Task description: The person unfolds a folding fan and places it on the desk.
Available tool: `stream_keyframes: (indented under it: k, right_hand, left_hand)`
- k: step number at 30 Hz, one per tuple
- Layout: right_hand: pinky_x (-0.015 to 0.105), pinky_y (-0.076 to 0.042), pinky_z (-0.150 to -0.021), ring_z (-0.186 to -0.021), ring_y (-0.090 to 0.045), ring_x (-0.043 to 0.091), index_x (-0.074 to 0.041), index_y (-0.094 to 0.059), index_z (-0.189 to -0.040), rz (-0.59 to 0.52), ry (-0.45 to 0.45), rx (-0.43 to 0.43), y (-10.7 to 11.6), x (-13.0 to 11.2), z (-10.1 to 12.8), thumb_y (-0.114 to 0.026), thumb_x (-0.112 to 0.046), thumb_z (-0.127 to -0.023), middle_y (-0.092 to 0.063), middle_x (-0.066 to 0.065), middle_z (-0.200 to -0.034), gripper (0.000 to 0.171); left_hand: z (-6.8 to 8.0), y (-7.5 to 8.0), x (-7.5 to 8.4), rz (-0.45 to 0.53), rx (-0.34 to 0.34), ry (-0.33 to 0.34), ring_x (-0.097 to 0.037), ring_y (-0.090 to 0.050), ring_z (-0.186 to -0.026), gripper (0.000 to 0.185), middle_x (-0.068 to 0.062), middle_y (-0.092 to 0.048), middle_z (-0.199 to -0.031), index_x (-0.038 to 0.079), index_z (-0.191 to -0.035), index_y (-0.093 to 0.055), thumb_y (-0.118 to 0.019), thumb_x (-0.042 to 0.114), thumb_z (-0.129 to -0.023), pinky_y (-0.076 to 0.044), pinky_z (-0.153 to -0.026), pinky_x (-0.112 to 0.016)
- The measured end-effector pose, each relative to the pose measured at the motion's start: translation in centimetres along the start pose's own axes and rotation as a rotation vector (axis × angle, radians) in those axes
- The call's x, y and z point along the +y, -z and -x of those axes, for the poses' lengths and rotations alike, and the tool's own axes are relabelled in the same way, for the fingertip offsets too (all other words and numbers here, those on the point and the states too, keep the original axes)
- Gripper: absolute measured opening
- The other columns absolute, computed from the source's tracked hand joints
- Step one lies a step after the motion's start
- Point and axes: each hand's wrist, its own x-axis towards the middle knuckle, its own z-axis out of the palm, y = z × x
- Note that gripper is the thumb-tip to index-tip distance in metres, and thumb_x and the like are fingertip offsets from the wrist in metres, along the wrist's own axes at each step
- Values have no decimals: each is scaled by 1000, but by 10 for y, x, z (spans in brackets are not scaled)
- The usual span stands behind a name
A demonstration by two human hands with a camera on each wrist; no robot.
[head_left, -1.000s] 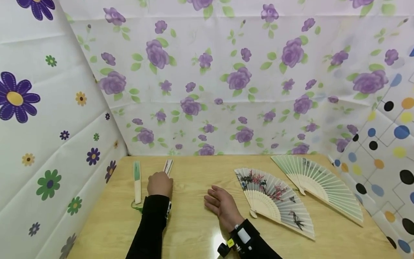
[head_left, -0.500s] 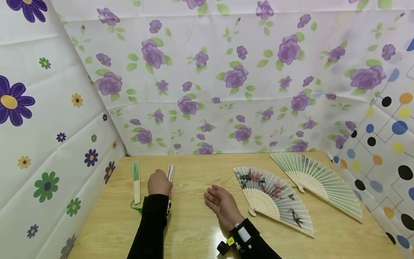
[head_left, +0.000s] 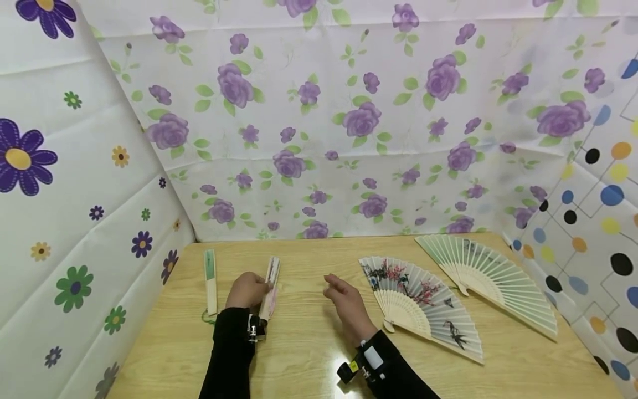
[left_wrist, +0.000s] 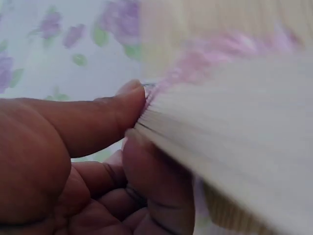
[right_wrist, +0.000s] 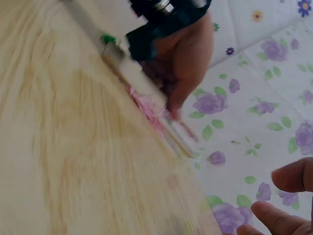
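Observation:
My left hand (head_left: 246,291) pinches a folded hand fan (head_left: 272,271) by its edge between thumb and fingers. The fan has a pale printed top, bare ribs lower down, and pink strands hanging along its side. Close up in the left wrist view, the thumb and curled fingers grip the edge of the stacked ribs (left_wrist: 220,117). In the right wrist view the fan (right_wrist: 183,139) looks tilted, its lower end partly behind the left hand. My right hand (head_left: 349,307) is held over the table to the right with relaxed fingers (right_wrist: 279,218), holding nothing.
Another folded fan (head_left: 210,277), green-topped with a green tassel, lies at the left. To the right are two spread fans: a grey one (head_left: 418,302) with blossoms and birds, and a light green one (head_left: 498,282) behind it. Patterned cloth walls (head_left: 319,127) border the wooden table (head_left: 309,354).
My left hand has shifted from lying over the fan to pinching its left edge, and the fan has moved slightly right. My right hand has turned somewhat, its fingers now pointing more upward-left.

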Motion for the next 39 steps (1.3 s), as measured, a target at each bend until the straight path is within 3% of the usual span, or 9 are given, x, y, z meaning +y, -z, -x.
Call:
stream_keyframes:
  k: [4, 8, 13, 17, 20, 24, 28, 34, 39]
  right_hand:
    - [59, -43, -140, -171, -35, 49, -1, -48, -171, 100, 44, 15, 5, -2, -1, -64, -15, -116, -36, 25, -184, 59]
    - [61, -45, -138, -169, -38, 50, -1, -48, -171, 169, 80, 40, 10, -7, -2, -67, -16, -114, -36, 24, -184, 61]
    - [65, -34, -143, -175, -27, 46, -7, -50, -171, 259, 98, 68, 14, -12, -3, -66, -26, -117, -38, 17, -185, 60]
    - [70, -30, -143, -176, -25, 45, -15, -48, -174, 285, 78, 63, 12, -16, -4, -63, -40, -119, -37, 15, -186, 62]
    - [68, -40, -139, -170, -40, 45, -15, -48, -174, 260, 74, 59, 11, -19, -5, -60, -47, -120, -45, 17, -182, 64]
    - [42, -65, -97, -117, -74, 33, -11, -49, -172, 216, 71, 56, 12, -22, -6, -59, -48, -120, -73, 21, -144, 65]
    - [29, -42, -62, -68, -47, 17, -8, -61, -163, 205, 54, 57, 14, -24, -6, -58, -41, -122, -61, 12, -93, 53]
    - [26, -38, -59, -62, -41, 14, -6, -80, -134, 205, 48, 51, 12, -27, -8, -59, -40, -121, -50, 1, -77, 42]
    - [24, -48, -55, -57, -47, 11, -4, -84, -126, 165, 22, 66, 8, -26, -13, -63, -41, -120, -44, -5, -66, 43]
  left_hand:
    - [39, -1, 54, 227, -18, -23, -26, -66, -88, 27, -20, -75, -109, -6, -129, -76, -67, 17, -117, -56, -77, -39]
    - [43, -22, 71, 491, -55, -41, -24, -72, -102, 33, -22, -75, -126, -5, -143, -69, -66, 15, -117, -64, -89, -41]
    - [45, -47, 85, 669, -121, -35, -29, -79, -120, 47, -29, -71, -147, -4, -158, -61, -69, 16, -116, -72, -101, -44]
    - [47, -59, 93, 703, -135, -32, -20, -81, -108, 42, -25, -75, -139, -4, -153, -65, -70, 13, -115, -74, -93, -38]
    - [47, -65, 98, 719, -144, -49, -13, -81, -95, 36, -19, -81, -125, -5, -146, -71, -71, 12, -114, -74, -84, -32]
    - [46, -73, 103, 724, -153, -68, -11, -81, -85, 30, -14, -85, -111, -5, -139, -75, -73, 10, -113, -73, -77, -29]
    - [45, -80, 106, 703, -155, -71, -10, -81, -85, 28, -15, -86, -112, -4, -137, -76, -74, 9, -112, -74, -78, -32]
    - [45, -81, 109, 673, -109, -78, -10, -80, -85, 26, -20, -86, -115, -5, -134, -78, -75, 5, -110, -75, -80, -38]
    - [47, -78, 109, 668, -79, -62, -12, -81, -83, 25, -23, -85, -116, -7, -131, -80, -76, 5, -109, -76, -82, -40]
